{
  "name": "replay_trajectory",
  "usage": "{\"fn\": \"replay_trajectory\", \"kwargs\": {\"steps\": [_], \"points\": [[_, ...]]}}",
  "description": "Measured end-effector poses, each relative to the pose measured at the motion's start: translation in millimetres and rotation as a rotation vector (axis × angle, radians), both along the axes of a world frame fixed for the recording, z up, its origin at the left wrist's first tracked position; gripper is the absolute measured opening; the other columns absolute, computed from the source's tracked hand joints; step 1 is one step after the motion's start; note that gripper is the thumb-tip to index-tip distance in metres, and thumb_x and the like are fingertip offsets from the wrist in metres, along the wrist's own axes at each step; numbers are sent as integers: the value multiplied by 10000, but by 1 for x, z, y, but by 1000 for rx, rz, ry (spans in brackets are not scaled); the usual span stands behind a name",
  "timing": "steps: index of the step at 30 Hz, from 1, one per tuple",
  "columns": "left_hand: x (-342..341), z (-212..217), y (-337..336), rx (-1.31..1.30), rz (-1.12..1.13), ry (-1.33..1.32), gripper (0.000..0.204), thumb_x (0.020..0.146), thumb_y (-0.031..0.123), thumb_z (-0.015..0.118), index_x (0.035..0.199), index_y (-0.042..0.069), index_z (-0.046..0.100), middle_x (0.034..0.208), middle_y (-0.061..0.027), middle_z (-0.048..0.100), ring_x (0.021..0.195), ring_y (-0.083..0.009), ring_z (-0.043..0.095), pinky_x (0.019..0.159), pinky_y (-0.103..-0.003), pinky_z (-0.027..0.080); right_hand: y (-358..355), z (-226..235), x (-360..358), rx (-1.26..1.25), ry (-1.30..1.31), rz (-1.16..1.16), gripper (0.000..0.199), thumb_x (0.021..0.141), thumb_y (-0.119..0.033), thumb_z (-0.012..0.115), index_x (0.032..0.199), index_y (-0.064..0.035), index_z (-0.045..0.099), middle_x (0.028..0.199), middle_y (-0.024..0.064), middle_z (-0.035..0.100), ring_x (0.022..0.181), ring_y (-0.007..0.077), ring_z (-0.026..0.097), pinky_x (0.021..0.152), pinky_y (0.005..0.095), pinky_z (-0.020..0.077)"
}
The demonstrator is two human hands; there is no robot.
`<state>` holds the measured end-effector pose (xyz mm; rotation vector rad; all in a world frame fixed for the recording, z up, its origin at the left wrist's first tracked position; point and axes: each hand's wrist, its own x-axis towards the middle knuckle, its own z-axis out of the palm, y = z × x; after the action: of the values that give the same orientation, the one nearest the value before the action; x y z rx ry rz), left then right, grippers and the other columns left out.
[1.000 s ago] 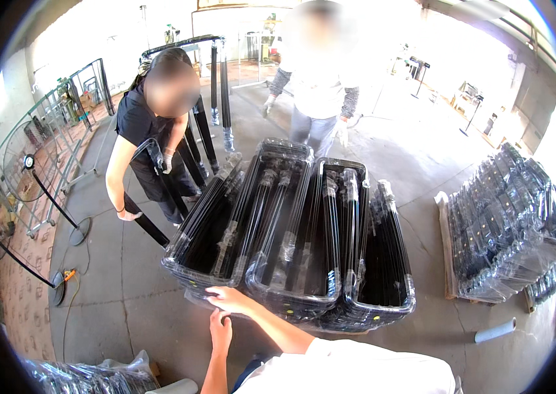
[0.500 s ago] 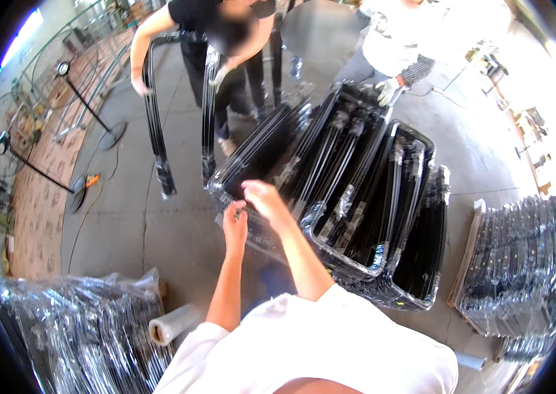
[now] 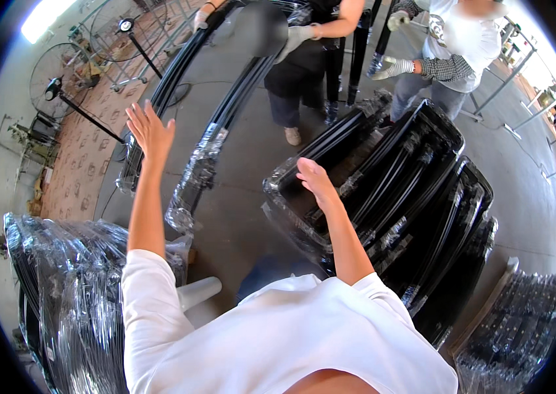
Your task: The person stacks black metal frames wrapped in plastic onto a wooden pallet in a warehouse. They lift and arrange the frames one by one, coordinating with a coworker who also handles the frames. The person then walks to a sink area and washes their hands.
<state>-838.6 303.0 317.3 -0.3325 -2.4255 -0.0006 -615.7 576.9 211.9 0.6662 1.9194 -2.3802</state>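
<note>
Both co-workers' faces are blurred; the wrapped stack at the lower left is cut off by the rim, and the right hand hides part of the frame's end

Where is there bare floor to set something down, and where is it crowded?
Bare concrete floor lies between the wrapped black frame by the left hand and the stacked frames under the right hand. The wrapped pile lower left is crowded.
</note>
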Motion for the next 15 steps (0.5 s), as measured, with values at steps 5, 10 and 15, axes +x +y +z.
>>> {"fn": "replay_trajectory", "kwargs": {"steps": [5,10,15], "points": [[-47,10,-34,-21,233,-434,1014,615,562,594,1312,49,64,1337,-244,114,1258,-365,15,994,-474,12,-92,29,-35,44,68,-192,677,770,-421,537,1194,61,324,1161,159,429,1060,219,413,884,293,324],[-49,-65,-56,442,-238,-1222,841,679,520,582,1276,44,230,1099,-121,461,977,-214,449,811,-341,342,-56,-11,-3,-149,-10,-527,506,656,-336,661,994,16,527,870,84,584,799,157,543,745,261,402],[43,-113,18,880,-379,-1659,468,732,424,576,1039,85,475,778,42,504,690,-71,472,591,-207,358,9,-31,55,-246,84,-618,443,643,-209,691,959,50,520,808,95,572,702,141,546,632,249,424]]}}
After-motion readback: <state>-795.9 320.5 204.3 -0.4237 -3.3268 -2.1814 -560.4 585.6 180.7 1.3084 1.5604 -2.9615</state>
